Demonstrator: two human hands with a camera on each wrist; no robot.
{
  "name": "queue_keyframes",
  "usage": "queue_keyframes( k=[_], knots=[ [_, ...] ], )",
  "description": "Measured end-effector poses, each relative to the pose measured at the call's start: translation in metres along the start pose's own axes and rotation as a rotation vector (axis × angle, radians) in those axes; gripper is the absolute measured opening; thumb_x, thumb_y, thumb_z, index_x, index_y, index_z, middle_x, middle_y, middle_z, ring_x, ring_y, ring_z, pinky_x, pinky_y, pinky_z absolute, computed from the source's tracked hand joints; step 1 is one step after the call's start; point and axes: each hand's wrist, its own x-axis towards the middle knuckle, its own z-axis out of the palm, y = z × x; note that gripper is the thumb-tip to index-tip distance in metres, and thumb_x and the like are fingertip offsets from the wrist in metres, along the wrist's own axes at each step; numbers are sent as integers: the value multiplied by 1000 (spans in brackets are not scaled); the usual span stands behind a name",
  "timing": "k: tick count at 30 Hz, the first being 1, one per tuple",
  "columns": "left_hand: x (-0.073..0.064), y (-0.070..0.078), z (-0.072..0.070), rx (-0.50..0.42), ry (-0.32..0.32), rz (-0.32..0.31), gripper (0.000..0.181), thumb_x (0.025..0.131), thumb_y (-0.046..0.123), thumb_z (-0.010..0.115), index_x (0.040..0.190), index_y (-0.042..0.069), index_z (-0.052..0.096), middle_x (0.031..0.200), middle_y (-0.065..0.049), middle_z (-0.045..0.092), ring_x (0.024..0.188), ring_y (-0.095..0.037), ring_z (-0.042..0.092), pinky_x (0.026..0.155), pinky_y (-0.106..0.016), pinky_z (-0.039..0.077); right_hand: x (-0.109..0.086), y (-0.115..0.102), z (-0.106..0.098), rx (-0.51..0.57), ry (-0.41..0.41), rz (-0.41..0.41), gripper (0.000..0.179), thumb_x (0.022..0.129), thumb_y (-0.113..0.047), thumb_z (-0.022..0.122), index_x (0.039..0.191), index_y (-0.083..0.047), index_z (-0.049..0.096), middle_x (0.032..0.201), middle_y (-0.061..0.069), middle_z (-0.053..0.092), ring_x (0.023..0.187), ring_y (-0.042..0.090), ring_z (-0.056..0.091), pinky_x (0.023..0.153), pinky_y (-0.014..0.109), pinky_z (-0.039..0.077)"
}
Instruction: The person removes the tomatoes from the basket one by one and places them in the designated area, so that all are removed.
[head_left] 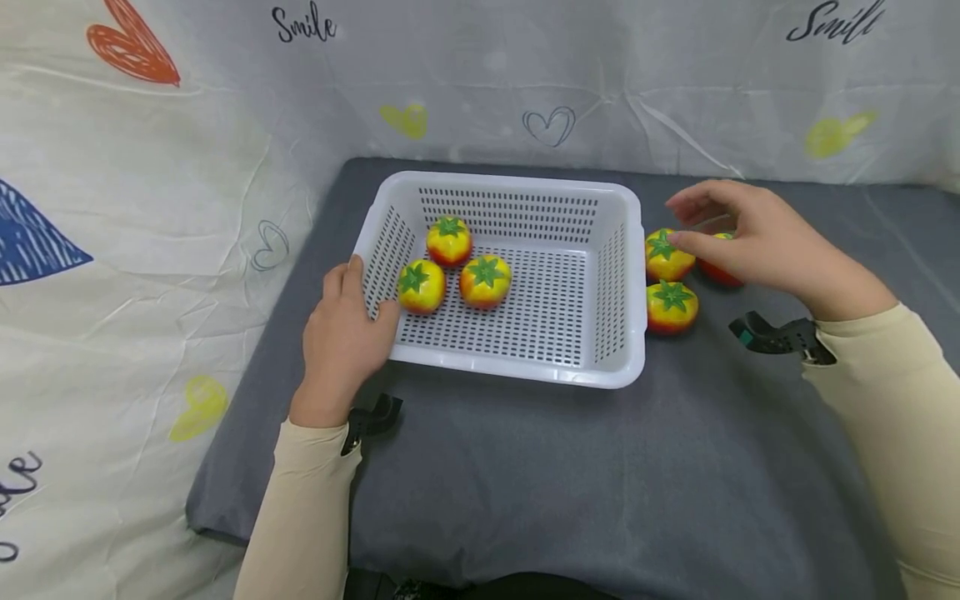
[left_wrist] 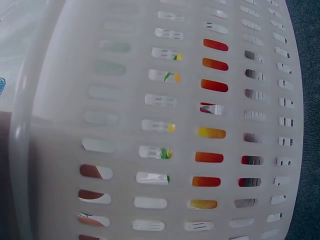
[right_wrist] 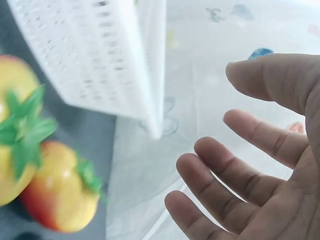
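My left hand (head_left: 348, 337) holds the left rim of a white perforated plastic basket (head_left: 517, 367). The left wrist view is filled by the slotted basket wall (left_wrist: 125, 165), with red and yellow showing through the slots. Three yellow-red tomatoes with green star-shaped tops, one of them a front-left tomato (head_left: 422, 287), sit in the basket's left half. Just outside its right wall lie a tomato (head_left: 671, 308), another tomato (head_left: 663, 257) and a redder tomato (head_left: 726, 271), partly hidden by my right hand (head_left: 757, 237). That hand hovers over them, thumb and fingers apart, holding nothing (right_wrist: 260, 170).
A dark grey cloth (head_left: 540, 483) covers the table. Behind it and on the left hangs a pale sheet (head_left: 480, 67) printed with hearts and lettering. A black wrist strap (head_left: 783, 337) is worn on the right arm.
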Motion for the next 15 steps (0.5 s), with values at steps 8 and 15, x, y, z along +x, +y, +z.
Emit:
queue_keyframes(
  k=[8,15],
  knots=[
    [0,0,1,-6,6,5,75,98,31,49,165,2,29,160,-26,37,90,-42,62,71,-52,53,18,-33,8,23,-31,-76,53,99,-32,72,142,-5,59,140,18,60,126,37,55,109,60,41],
    [0,1,1,-4,5,2,75,98,31,48,165,1,29,160,-26,37,91,-41,62,72,-52,54,30,-53,16,7,-80,-108,55,99,-31,71,144,-2,57,142,20,59,129,39,54,111,62,41]
  ],
)
